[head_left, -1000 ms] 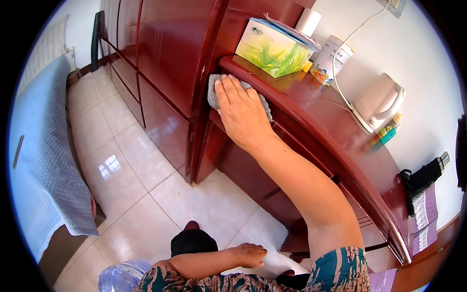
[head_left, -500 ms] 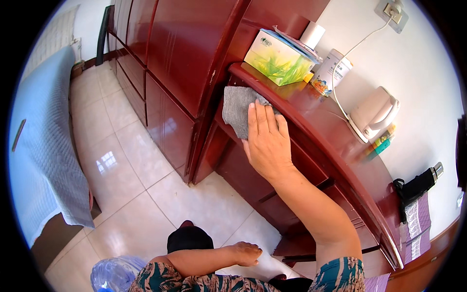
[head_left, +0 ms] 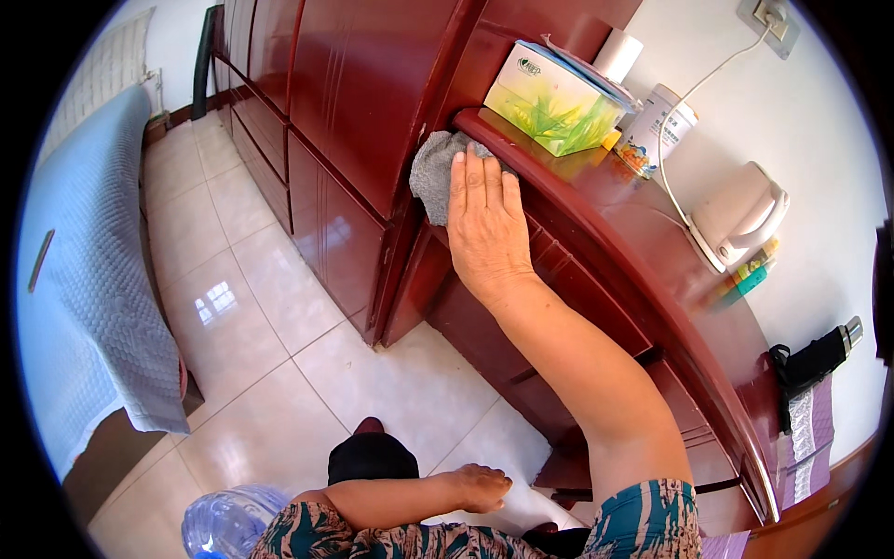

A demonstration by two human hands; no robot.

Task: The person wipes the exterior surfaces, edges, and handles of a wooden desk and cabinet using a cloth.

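We see the grey cloth (head_left: 430, 170) at the left end of the worktop (head_left: 643, 242) edge, its right part hidden under the right hand (head_left: 484, 224). That hand lies flat, fingers straight and together, pressing the cloth, arm stretched forward. Left hand (head_left: 480, 486) rests loosely curled near the body, gripping nothing. Tissue box (head_left: 551, 98) stands just behind the cloth.

The grey cleaning cloth (head_left: 432, 170) lies crumpled against the rounded front edge of the dark red wooden counter (head_left: 596, 214), at its far left end (just beside the tall cabinet), its right part pressed flat under a palm.
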